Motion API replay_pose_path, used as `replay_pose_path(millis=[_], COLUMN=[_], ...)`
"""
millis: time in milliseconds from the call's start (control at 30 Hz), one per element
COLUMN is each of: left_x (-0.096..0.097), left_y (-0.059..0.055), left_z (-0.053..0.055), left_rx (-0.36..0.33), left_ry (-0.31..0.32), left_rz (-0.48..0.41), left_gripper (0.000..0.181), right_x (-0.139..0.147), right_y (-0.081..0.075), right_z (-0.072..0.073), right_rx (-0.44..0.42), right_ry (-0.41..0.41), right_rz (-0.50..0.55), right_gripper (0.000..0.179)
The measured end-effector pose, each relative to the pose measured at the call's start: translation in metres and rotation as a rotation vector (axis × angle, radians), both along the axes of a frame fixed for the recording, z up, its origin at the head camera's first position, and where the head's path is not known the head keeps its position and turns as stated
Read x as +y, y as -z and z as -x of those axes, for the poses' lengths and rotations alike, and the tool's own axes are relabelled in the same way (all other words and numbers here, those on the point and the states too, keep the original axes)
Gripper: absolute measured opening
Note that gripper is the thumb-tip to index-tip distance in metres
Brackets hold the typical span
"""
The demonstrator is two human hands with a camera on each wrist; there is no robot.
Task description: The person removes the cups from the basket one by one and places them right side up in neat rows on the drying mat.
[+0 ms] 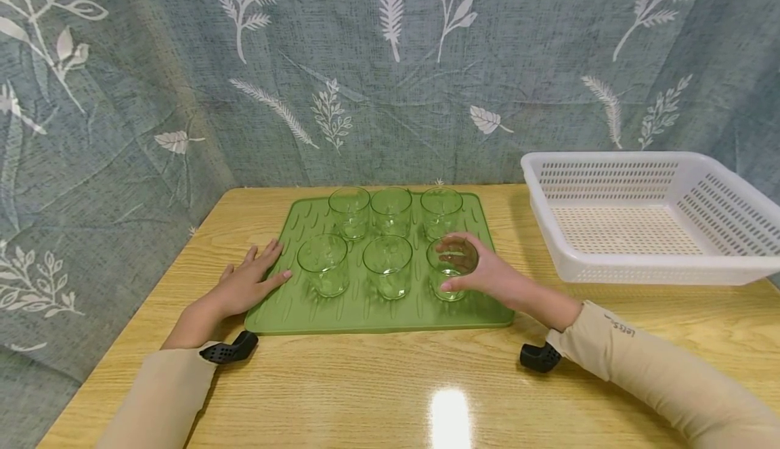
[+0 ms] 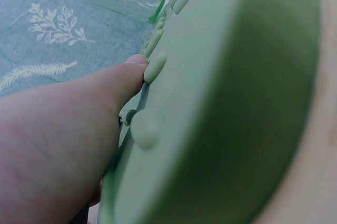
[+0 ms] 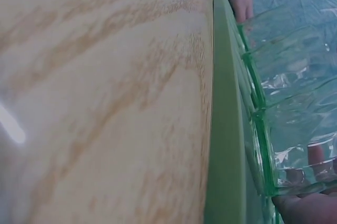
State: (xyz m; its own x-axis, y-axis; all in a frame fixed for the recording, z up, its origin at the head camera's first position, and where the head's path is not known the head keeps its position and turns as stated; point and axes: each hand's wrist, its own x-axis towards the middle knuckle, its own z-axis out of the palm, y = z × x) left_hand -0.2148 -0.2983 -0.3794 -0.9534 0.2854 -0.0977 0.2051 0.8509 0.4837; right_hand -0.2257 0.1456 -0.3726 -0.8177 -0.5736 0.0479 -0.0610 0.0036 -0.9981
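A green ridged mat (image 1: pixel 365 319) lies on the table and bears clear drinking glasses in two rows of three. My right hand (image 1: pixel 484 269) holds the front right glass (image 1: pixel 440 274), thumb on the near side and fingers curved round the far side, visible through it. In the right wrist view, the thumb (image 3: pixel 310 209) is against that glass (image 3: pixel 292 155), which stands at the mat. My left hand (image 1: pixel 246 285) rests at the mat's left edge with fingers spread; in the left wrist view its thumb (image 2: pixel 126 76) lies on the mat's rim.
Left of the held glass stand the front middle glass (image 1: pixel 388 266) and front left glass (image 1: pixel 324 266). Behind are the back glasses, the rightmost (image 1: pixel 441 208) closest to my right fingers. A white perforated basket (image 1: pixel 646 269) sits to the right. A patterned cloth (image 1: pixel 365 124) hangs behind the table.
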Motion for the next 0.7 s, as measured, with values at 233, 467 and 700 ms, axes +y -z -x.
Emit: replay_pose_path(millis=[233,467,700], left_x=[-0.0001,-0.001,-0.001], left_y=[-0.0011,-0.0007,0.0005], left_z=[0.0001,0.0016,0.0027], left_rx=[-0.003,0.002,-0.006], left_ry=[-0.002,-0.003,0.0], left_rz=[-0.003,0.005,0.008], left_gripper=[0.083,0.083,0.083], right_x=[0.0034,0.0031,0.0042], right_y=[0.0001,-0.0007,-0.0014], right_z=[0.0019,0.0033,0.0042], right_rx=[-0.02,-0.015,-0.028], right_ry=[0.002,0.018,-0.002], right_rz=[-0.054,-0.104,-0.115], right_gripper=[0.103,0.1,0.103])
